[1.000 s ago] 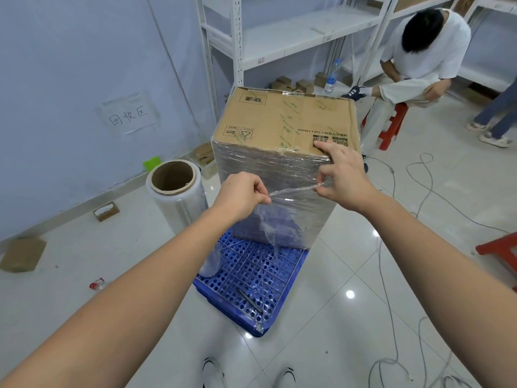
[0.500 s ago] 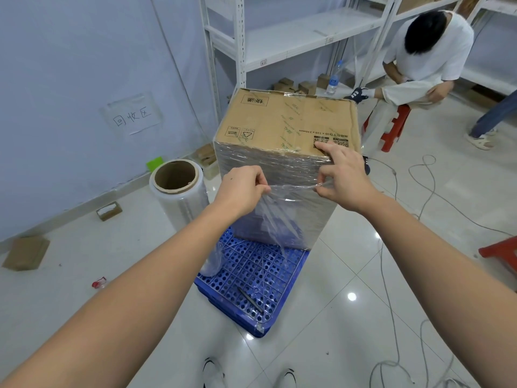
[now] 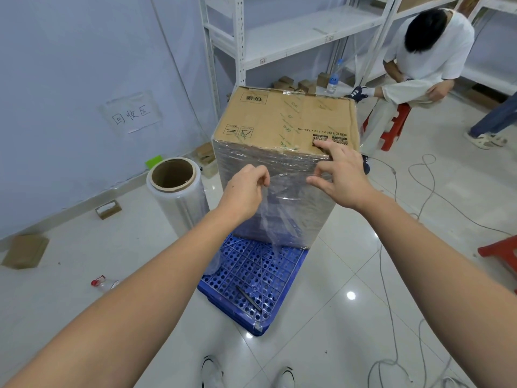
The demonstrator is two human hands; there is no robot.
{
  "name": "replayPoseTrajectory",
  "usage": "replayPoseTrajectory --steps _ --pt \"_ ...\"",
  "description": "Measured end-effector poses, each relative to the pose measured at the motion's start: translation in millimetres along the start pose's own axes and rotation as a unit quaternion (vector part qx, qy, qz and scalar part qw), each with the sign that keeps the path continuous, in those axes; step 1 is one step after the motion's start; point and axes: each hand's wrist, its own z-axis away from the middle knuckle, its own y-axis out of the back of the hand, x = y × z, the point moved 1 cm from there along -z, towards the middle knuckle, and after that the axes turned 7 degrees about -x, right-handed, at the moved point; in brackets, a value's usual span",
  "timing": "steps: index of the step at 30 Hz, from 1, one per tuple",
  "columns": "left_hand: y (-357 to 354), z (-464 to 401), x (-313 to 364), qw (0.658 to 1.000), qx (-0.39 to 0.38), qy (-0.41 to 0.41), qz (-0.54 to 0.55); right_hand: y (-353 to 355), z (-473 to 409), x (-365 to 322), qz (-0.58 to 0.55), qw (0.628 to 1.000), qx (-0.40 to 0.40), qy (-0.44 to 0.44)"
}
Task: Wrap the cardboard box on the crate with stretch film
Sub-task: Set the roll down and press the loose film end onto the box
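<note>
A tall cardboard box (image 3: 285, 119) stands on a blue perforated crate (image 3: 251, 278); clear stretch film covers its sides, and its top is bare. My left hand (image 3: 243, 191) pinches a loose tail of the stretch film (image 3: 268, 219) in front of the box's near face. My right hand (image 3: 341, 175) is at the box's upper right corner, its index finger lying on the top edge while the thumb and curled fingers pinch the same film edge. The film roll (image 3: 176, 191) stands upright on the floor, left of the crate.
A black pen (image 3: 249, 299) lies on the crate. A person (image 3: 430, 51) sits on a red stool (image 3: 394, 124) behind the box, beside white shelving (image 3: 279, 37). Cables (image 3: 419, 175) trail over the floor at right. Another red stool (image 3: 500, 253) is at the right edge.
My left hand has moved up and right towards the box, so the film stretch between my hands is shorter. My right hand has stayed at the box's corner.
</note>
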Motion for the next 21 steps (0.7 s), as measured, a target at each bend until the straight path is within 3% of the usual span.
replayPoseTrajectory --steps 9,14,21 --pt "-19 0 3 0.999 -0.022 0.021 -0.033 1 2 -1 -0.001 1.000 -0.001 -0.002" --pt "-21 -1 1 0.992 0.037 -0.024 -0.115 0 1 0 -0.003 1.000 -0.003 -0.002" --pt "-8 -2 -4 0.996 0.060 -0.045 -0.038 2 1 -1 -0.007 1.000 -0.006 -0.003"
